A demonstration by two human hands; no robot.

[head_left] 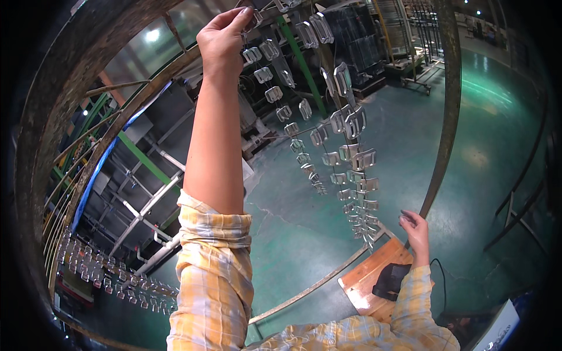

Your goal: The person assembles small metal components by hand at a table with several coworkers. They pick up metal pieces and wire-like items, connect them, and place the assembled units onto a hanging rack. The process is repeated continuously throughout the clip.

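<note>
My left hand [223, 40] is raised high at the top, thumb and fingers pinched on a small shiny metal buckle [256, 19] at the upper end of a hanging strand. Below it dangle several similar metal buckles [273, 93], one under another. Just to the right hang more strands with larger buckles [355, 123], running down toward the floor. My right hand [416, 231] is low at the right, fingers loosely curled and apart, with nothing visible in it. It is above a wooden board [351, 281] with a black object [391, 282] on it.
A curved, worn metal frame [448, 105] surrounds the strands. More buckle strands [111, 275] hang at the lower left. White pipes [149, 205] and green beams stand behind at left. Racks [410, 41] stand at the back over a green floor [404, 146].
</note>
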